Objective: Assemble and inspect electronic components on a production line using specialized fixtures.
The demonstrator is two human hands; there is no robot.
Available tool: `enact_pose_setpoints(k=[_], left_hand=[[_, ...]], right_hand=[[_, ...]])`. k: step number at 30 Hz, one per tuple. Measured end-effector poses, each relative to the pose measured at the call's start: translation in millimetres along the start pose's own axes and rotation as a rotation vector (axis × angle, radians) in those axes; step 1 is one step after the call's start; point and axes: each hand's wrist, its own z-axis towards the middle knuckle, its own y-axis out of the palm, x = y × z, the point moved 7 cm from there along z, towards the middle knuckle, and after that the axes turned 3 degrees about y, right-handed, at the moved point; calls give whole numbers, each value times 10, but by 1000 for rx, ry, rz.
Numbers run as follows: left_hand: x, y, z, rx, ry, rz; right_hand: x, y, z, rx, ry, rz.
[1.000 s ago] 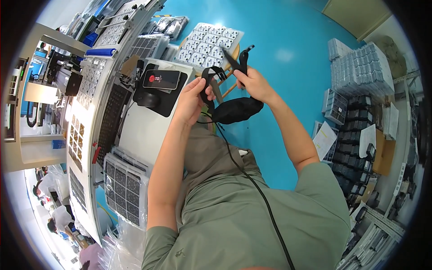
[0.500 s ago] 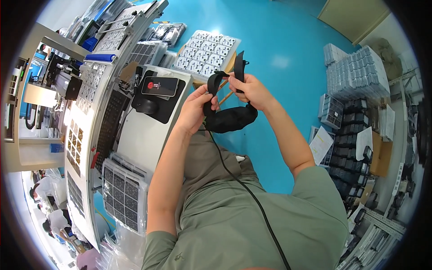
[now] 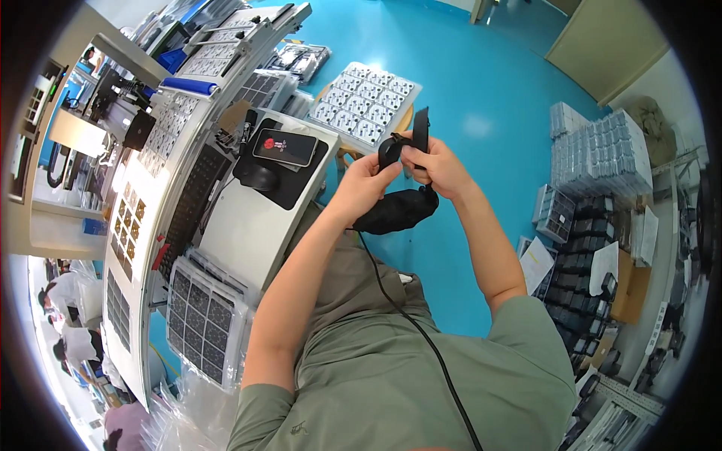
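Observation:
In front of my lap hangs a black fabric strap with a padded, pouch-like part (image 3: 397, 211), its exact kind unclear. My left hand (image 3: 364, 184) pinches one strap end, which curls in a loop above the fingers. My right hand (image 3: 442, 167) grips the other end, a flat length that stands up past the thumb. Both sets of fingertips nearly meet between the two ends, and the padded part droops below them. A black cable (image 3: 410, 314) runs from near the pouch down over my shirt. Part of the strap is hidden behind my hands.
Left of me, a white desk (image 3: 233, 237) carries a phone (image 3: 286, 146), a black mouse (image 3: 259, 177) and a keyboard (image 3: 197, 192). A tray of small parts (image 3: 366, 103) lies beyond my hands. Stacked clear trays (image 3: 598, 150) and black trays (image 3: 575, 270) stand at right.
My hands have come closer together, the left one moving right, which brings the strap ends nearly together. The loop between them has narrowed. The whole view has shifted slightly.

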Motion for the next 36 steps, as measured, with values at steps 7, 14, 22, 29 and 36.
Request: enact_pose_setpoints(k=[7,14,22,29,36], left_hand=[[17,77,73,22,25,105],[-53,140,46,55,38,91],[-125,297,-57,103,77,155],[-9,-406,252,340,157,184],[115,-682,492,273,28,-179]], right_hand=[[-125,-89,-54,46,-30,33],[-120,-178,-104,76,-26,-11],[-50,-241,-163,75,-35,-74],[-176,-826,35,316,-29,-66],[-76,-1311,138,431,15,94]])
